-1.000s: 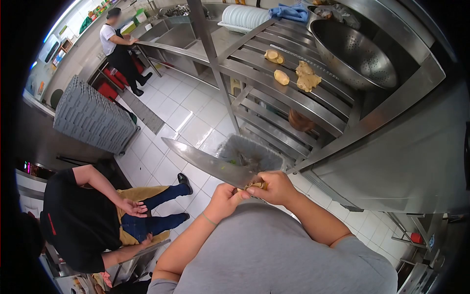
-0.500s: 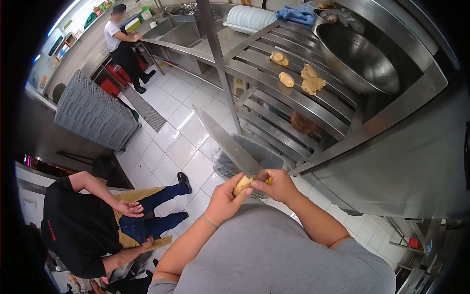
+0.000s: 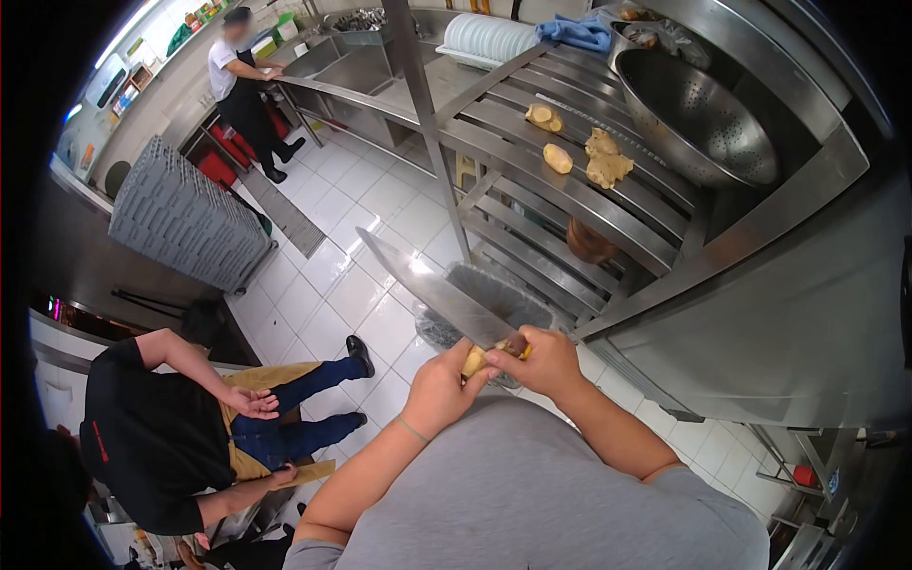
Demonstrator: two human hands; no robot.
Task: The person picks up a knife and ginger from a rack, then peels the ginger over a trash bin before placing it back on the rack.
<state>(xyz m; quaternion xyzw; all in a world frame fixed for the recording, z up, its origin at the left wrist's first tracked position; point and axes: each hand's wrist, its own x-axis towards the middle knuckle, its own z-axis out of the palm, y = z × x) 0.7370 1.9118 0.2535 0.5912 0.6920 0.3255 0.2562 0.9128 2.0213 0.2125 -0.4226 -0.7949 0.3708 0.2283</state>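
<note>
A large knife (image 3: 432,293) with a broad steel blade is gripped at its handle by my right hand (image 3: 551,363); the blade points up and to the left. My left hand (image 3: 441,388) is closed round a pale yellow piece of ginger (image 3: 473,362), partly hidden by the fingers. The blade's heel lies against the ginger, with my right thumb close to it. Below the knife stands a bin (image 3: 518,302) lined with clear plastic. On the slatted metal shelf (image 3: 655,220) lie a knobbly unpeeled ginger root (image 3: 606,160), a peeled piece (image 3: 558,159) and a partly peeled piece (image 3: 543,118).
A steel colander (image 3: 698,119) leans at the shelf's right, near a blue cloth (image 3: 575,31). White plates (image 3: 489,40) stand in a rack by the sink. One person (image 3: 157,437) stands at lower left, another (image 3: 249,100) at the sink. Grey stacked crates (image 3: 185,218) stand left.
The knife has tilted lower, its tip dropping down and to the left. Its heel has shifted over the ginger, and my left hand has turned slightly. Both hands keep their holds.
</note>
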